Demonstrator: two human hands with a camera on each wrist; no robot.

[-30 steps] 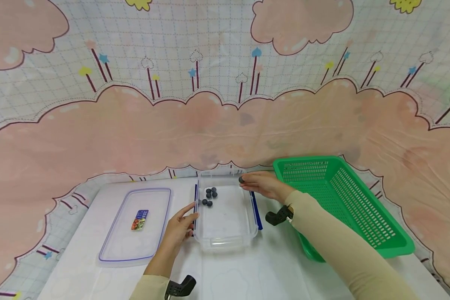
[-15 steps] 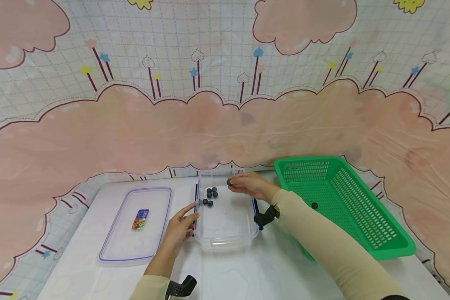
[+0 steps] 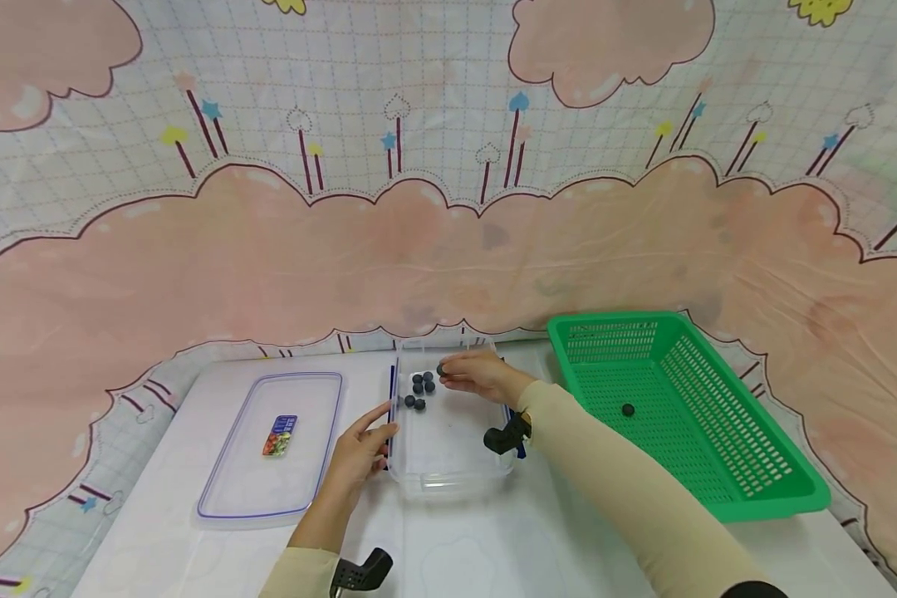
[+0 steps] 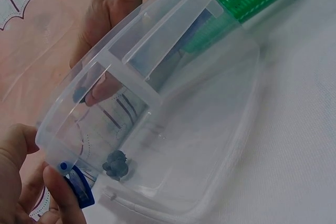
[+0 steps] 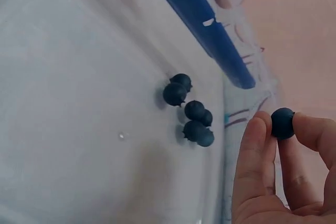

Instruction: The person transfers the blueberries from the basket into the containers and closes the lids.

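My right hand point(image 3: 482, 375) pinches a blueberry point(image 5: 282, 123) between thumb and fingertips, over the far part of a clear plastic box point(image 3: 456, 448). Several more blueberries point(image 3: 423, 383) lie inside the box near its left wall, close together in two small groups. At the box's left side, my left hand point(image 3: 356, 453) holds the wall by a blue latch point(image 4: 80, 186), with thumb and fingers on the outside. A green basket point(image 3: 688, 465) stands to the right, and one blueberry point(image 3: 628, 409) lies on its floor.
Left of the box, a clear lid point(image 3: 232, 498) with a blue rim lies flat, bearing a small colourful label point(image 3: 280, 436). All stands on a white tabletop point(image 3: 456, 548). A patterned cloth point(image 3: 448, 266) hangs behind the table's far edge.
My right hand has moved left over the box, carrying the pinched blueberry towards the others. The blueberry in the basket has come into view from behind the forearm. My left hand stays put.
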